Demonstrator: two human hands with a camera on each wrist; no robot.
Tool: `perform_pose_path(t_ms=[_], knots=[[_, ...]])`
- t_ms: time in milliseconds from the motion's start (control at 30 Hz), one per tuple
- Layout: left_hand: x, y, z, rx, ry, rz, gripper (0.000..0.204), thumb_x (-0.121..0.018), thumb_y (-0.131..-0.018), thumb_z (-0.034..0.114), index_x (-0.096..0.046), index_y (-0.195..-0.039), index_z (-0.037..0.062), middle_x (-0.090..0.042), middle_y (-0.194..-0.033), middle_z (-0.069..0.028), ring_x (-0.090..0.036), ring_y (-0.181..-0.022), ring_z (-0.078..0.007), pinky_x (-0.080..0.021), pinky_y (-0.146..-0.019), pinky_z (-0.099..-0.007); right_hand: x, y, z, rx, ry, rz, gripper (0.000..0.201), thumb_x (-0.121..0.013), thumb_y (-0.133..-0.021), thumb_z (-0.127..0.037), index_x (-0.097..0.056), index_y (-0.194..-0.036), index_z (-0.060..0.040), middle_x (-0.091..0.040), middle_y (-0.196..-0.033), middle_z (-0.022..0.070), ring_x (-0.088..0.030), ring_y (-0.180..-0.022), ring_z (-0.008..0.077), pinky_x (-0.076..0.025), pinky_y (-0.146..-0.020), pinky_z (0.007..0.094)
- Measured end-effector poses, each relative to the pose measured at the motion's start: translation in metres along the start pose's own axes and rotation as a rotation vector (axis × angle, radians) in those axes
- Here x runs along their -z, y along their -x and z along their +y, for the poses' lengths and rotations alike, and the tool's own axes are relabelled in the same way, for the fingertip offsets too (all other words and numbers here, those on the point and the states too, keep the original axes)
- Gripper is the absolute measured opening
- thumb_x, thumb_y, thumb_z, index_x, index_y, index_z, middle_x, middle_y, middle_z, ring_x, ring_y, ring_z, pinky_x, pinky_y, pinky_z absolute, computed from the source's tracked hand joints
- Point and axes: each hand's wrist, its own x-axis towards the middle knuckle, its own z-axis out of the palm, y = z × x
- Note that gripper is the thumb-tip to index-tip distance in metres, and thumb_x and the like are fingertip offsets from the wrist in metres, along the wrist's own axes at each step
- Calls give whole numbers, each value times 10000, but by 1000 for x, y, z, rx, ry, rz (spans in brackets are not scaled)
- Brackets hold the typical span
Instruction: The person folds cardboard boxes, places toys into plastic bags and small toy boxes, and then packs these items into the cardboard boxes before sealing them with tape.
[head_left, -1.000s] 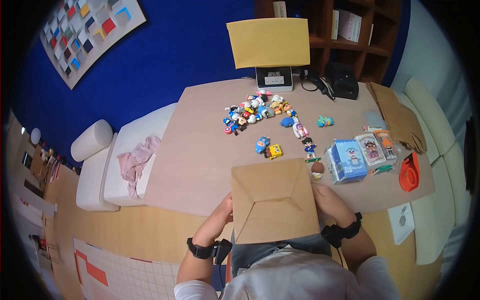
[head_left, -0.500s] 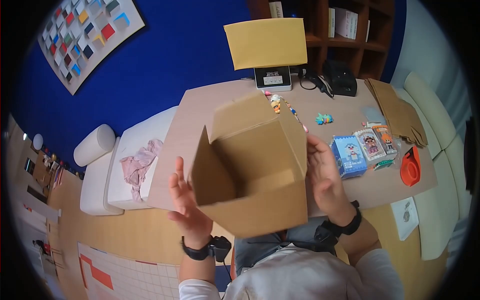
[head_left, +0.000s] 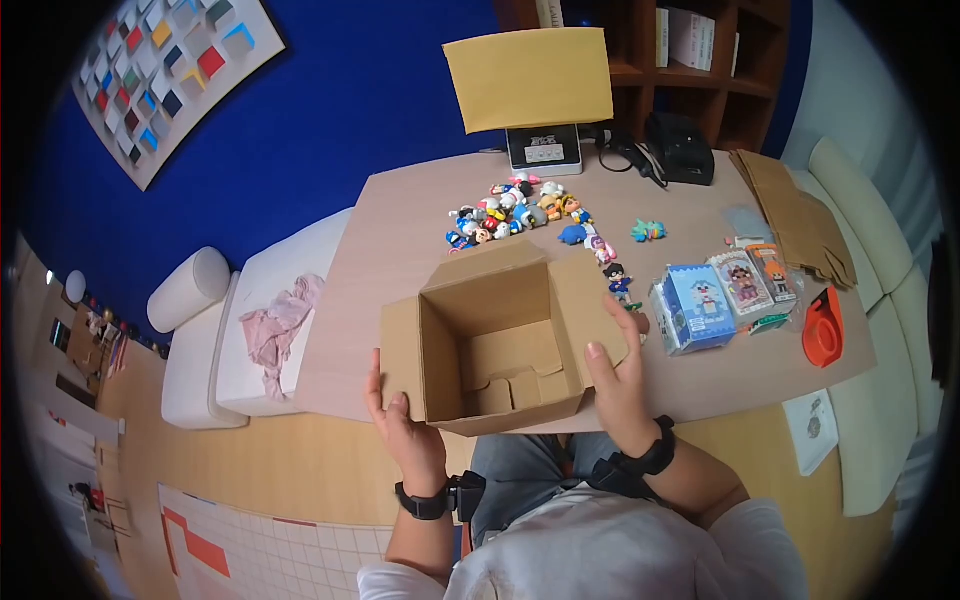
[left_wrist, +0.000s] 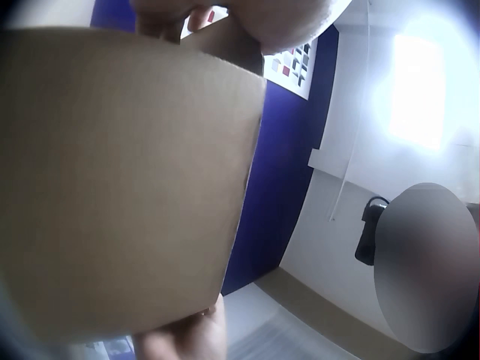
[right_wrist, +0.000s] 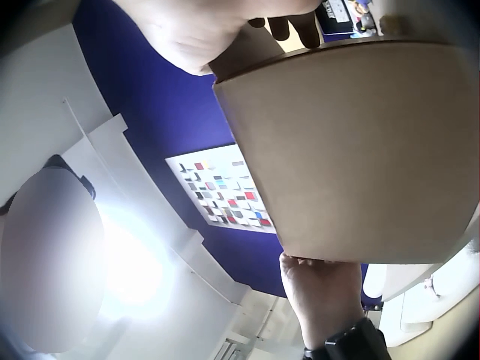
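An open cardboard box (head_left: 508, 370) is held between both hands above the front edge of the table, its mouth facing up toward the head camera. Its side and far flaps are folded outward, and folded bottom flaps show inside. At the left flap, my left hand (head_left: 410, 445) grips with the thumb on the near face and other fingers around the outer edge. My right hand (head_left: 628, 395) holds the right flap, thumb over it and fingers partly hidden behind. In the left wrist view a plain wall of the box (left_wrist: 127, 187) fills much of the picture.
Toy figurines (head_left: 510, 215) lie piled on the table (head_left: 350, 330) beyond the box. Boxed figures (head_left: 700, 305) and a red tape dispenser (head_left: 823, 330) are at the right. Flattened cardboard (head_left: 795, 220) lies at the right edge; a yellow panel (head_left: 530, 80) stands at the back.
The box has turned from showing its closed bottom to showing its open inside, and its flaps have spread outward. Both hands have shifted onto the side flaps.
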Motion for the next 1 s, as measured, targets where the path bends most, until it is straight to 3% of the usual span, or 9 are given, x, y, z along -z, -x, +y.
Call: perform_pose_path(t_ms=[167,267,300,400,467,533,667,833,1000], knots=[[32,-7,-22,297,-178,-200,432,-389,-931,194,-345,-1305,-19,-324,-1403,-135,-358,-1254,-221,-301,-1031,-356,4,-10,61,122,250,-259,453,-462,-930,-230,-389,-1318,-7,-392,-1337,176,-372,-1250,293,-284,-1030,349],[31,-2,-24,142,-267,-50,457,-401,-936,200,-318,-1323,-30,-324,-1397,-133,-353,-1252,-195,-276,-1040,-339,9,-13,45,35,180,-281,462,-490,-917,-203,-383,-1321,-7,-380,-1352,174,-358,-1264,280,-291,-1029,344],[15,4,-8,-155,-369,189,414,-408,-937,199,-359,-1299,3,-342,-1377,-142,-341,-1260,-227,-253,-1054,-377,22,-13,39,38,141,-218,474,-521,-896,-160,-381,-1322,-6,-387,-1350,164,-360,-1264,261,-315,-1015,333],[-3,21,4,-842,-378,135,326,-426,-927,208,-436,-1212,49,-369,-1336,-141,-361,-1221,-250,-260,-1044,-391,63,-1,18,154,235,-39,358,-515,-876,-90,-452,-1216,4,-429,-1295,147,-427,-1188,217,-377,-954,335],[-3,45,2,-883,-294,-258,292,-462,-907,196,-454,-1171,71,-383,-1319,-163,-373,-1218,-295,-296,-1023,-428,96,19,33,264,304,208,245,-510,-874,-80,-479,-1103,1,-486,-1167,127,-474,-1080,190,-385,-916,320],[-28,43,13,-629,-289,-953,327,-510,-893,194,-455,-1172,32,-395,-1305,-191,-416,-1175,-337,-367,-978,-437,124,30,43,314,307,489,184,-500,-889,-94,-476,-1047,-3,-502,-1051,89,-480,-987,155,-372,-891,287],[-91,58,-42,242,-393,-1291,489,-534,-890,130,-334,-1321,17,-354,-1343,-187,-364,-1250,-271,-367,-977,-354,169,37,57,17,324,648,215,-464,-928,-165,-479,-1074,-9,-502,-1040,56,-473,-957,126,-372,-864,271],[-157,81,-137,625,-199,-1029,633,-506,-919,273,-191,-1400,9,-305,-1390,-166,-204,-1350,-234,-225,-1065,-328,192,22,69,-193,205,476,311,-438,-951,-208,-483,-1157,20,-529,-1036,34,-468,-907,85,-388,-798,231],[-202,75,-158,703,-116,-803,669,-481,-912,388,-235,-1348,-55,-373,-1273,-180,-320,-1249,-251,-220,-1048,-316,185,16,64,-246,206,334,342,-411,-959,-214,-485,-1180,36,-538,-1041,32,-481,-894,81,-403,-785,232]])
